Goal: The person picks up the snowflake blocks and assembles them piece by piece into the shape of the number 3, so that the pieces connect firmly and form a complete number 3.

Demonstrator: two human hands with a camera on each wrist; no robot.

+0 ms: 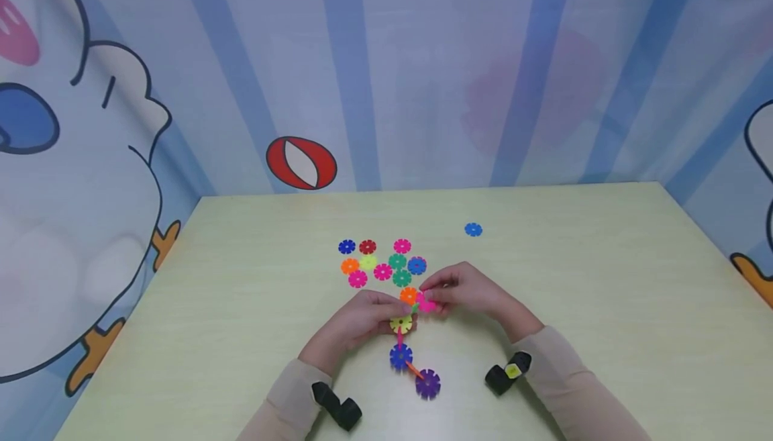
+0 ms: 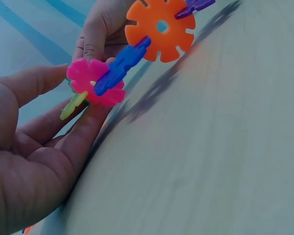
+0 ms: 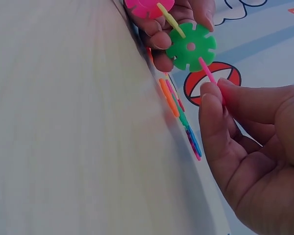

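Observation:
My left hand [image 1: 370,317] holds a chain of notched plastic snowflake discs near its upper end. The green disc [image 3: 192,46] shows between the left fingers in the right wrist view, joined to a yellow disc [image 1: 401,324]. Below hang a pink disc [image 2: 99,78], a blue disc [image 1: 401,356], an orange disc [image 2: 161,29] and a purple disc [image 1: 428,384]. My right hand [image 1: 468,291] pinches another pink disc [image 1: 426,303] between thumb and fingers. Edge-on in the right wrist view, that disc meets the green disc's rim at a slot.
Several loose discs lie grouped beyond my hands, among them an orange one [image 1: 408,295], a dark red one [image 1: 367,246] and a green one [image 1: 401,278]. A lone blue disc [image 1: 474,229] lies farther back to the right on the pale table [image 1: 604,260]. A printed cloth backdrop [image 1: 417,78] stands behind.

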